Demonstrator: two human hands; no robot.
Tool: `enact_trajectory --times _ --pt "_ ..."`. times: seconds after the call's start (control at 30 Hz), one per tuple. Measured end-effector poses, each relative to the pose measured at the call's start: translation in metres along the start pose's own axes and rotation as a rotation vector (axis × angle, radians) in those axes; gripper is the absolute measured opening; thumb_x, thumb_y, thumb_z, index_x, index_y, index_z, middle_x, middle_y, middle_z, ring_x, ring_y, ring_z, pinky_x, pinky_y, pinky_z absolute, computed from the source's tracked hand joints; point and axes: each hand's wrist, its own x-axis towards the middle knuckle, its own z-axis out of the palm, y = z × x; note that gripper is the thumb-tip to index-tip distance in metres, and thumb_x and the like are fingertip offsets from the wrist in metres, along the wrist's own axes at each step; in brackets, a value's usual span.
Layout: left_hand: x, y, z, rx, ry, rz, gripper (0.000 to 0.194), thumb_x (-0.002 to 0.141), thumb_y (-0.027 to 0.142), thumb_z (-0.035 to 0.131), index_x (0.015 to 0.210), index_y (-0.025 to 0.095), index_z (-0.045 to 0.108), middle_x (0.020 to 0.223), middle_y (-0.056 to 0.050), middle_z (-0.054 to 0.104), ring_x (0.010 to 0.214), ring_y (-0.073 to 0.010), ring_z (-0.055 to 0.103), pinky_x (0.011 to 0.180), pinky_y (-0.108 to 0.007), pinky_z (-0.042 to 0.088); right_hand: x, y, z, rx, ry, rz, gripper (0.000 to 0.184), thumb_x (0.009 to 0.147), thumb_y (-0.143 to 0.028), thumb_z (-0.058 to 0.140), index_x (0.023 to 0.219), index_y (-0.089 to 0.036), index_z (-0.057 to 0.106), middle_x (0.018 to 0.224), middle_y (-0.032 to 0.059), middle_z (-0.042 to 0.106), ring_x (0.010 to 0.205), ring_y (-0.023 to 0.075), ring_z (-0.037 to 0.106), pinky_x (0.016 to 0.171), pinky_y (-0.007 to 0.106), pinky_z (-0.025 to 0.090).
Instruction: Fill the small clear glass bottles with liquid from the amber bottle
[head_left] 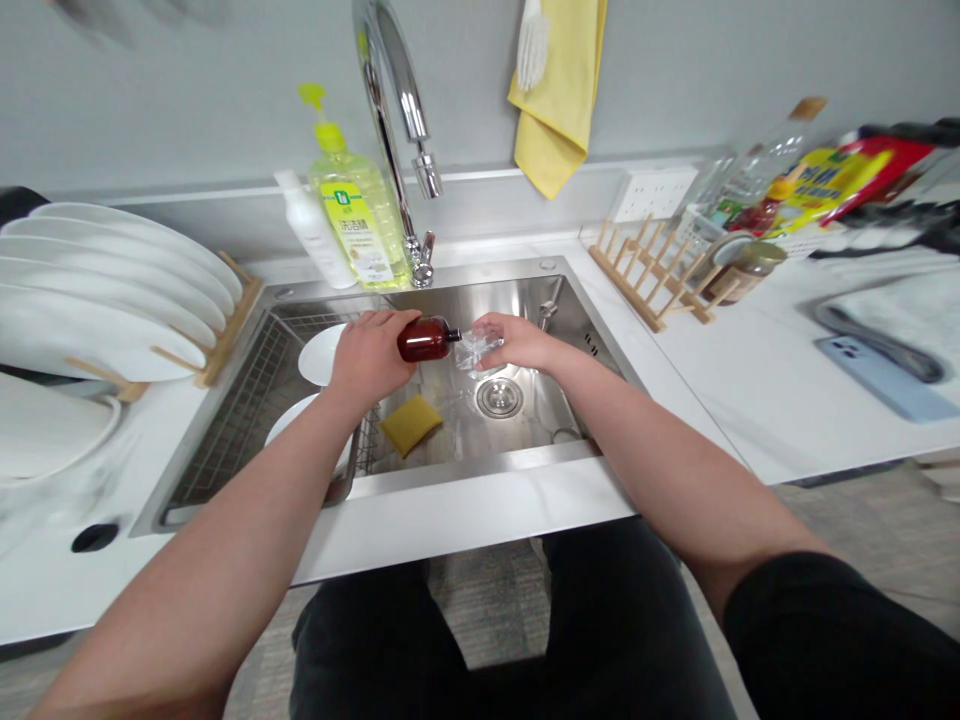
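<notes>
White stone countertop (480,520) under a grey wall (187,100), and we're live at a brushed steel sink (517,300) with a chrome gooseneck faucet (394,90) and a lime-yellow dish soap bottle (360,215) behind it! Over the basin, my left hand (367,355) has its fingers clamped on an amber glass bottle (427,340) with a black neck. My right hand (517,340) curls its fingers around a clear crinkled object (478,350), just beside that neck, above a yellow rectangular sponge (410,424) lying in the sink.
</notes>
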Motion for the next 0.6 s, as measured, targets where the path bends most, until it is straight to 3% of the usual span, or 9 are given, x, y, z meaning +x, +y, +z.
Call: enact_trajectory --times 0.6 --pt "0.0007 0.0000 0.0000 0.002 -0.002 0.000 0.067 0.091 0.028 0.075 0.157 0.025 0.069 0.144 -0.014 0.079 0.130 -0.0413 0.070 0.111 -0.054 0.052 0.0018 0.0025 -0.0003 -0.016 -0.002 -0.005 0.062 0.060 -0.014 0.104 0.116 -0.023 0.077 0.119 0.0048 0.083 0.117 0.0299 0.078 0.115 0.048 0.059"
